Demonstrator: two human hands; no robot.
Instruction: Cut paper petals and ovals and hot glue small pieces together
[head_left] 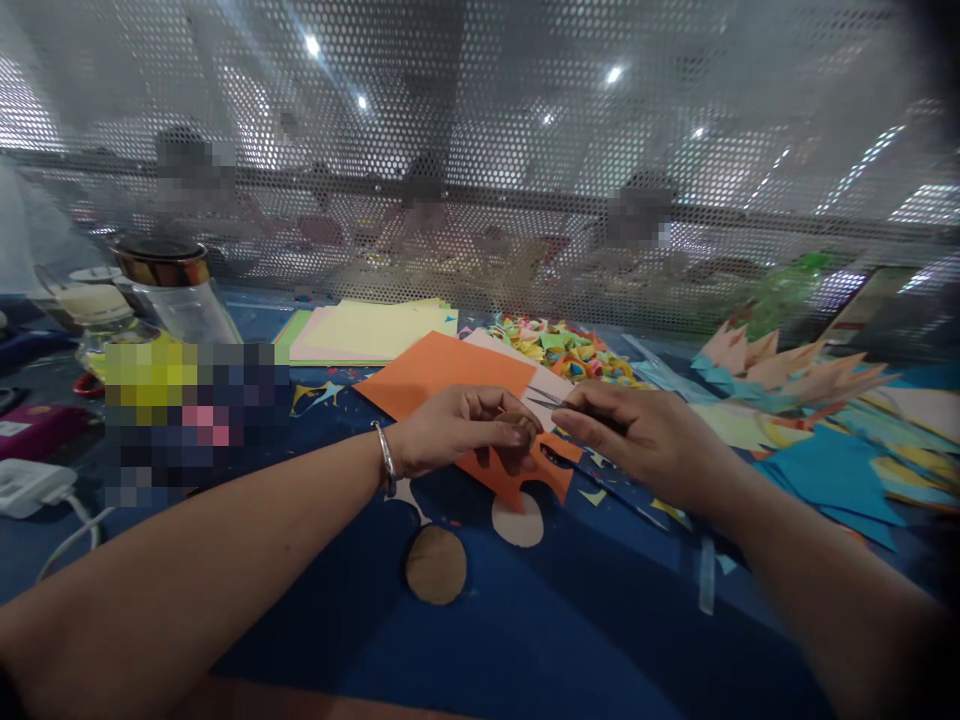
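My left hand [480, 430], with a silver bangle at the wrist, pinches a small brown round piece [527, 424] between thumb and fingers. Facing it, my right hand [626, 425] is closed around small scissors [546, 399]; the two pointed blades stand slightly apart and point left, close to the brown piece, while the handles are hidden in the fingers. Below both hands lies an orange sheet [450, 365] with rounded cut-outs along its near edge. On the blue table rest a brown disc [436, 566] and a pale pink paper circle [517, 519].
Stacked coloured paper [375, 330] and a pile of curled paper strips [570, 350] lie at the back. To the right are folded paper pieces [772, 370] and blue sheets [832, 480]. Bottles, including a lidded jar [176, 290], and a white charger [34, 487] stand left. A perforated screen [487, 130] rises behind.
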